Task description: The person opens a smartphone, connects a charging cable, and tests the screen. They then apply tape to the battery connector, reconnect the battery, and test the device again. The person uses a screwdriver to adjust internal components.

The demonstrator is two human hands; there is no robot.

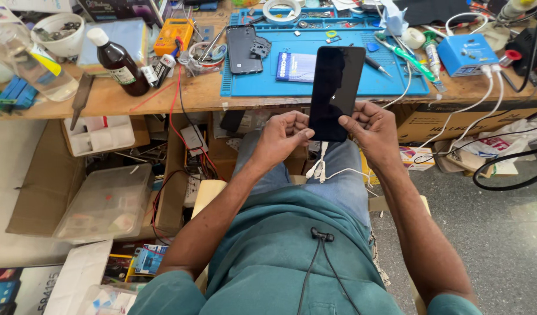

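Now, head view: a person sits at a worktop (163, 102) and looks down at two hands.
Left hand (283, 135): fingers curled in, thumb pressed on the left edge of the black phone (335, 93), gripping it.
Right hand (370, 129): fingers bent, holding the phone's right edge near the bottom.
Phone: standing up between both hands, above the lap, just in front of the worktop edge, screen dark.
White cable (322, 166): hangs down from the bottom of the phone.
Blue mat (391, 81): lies on the worktop behind the phone.
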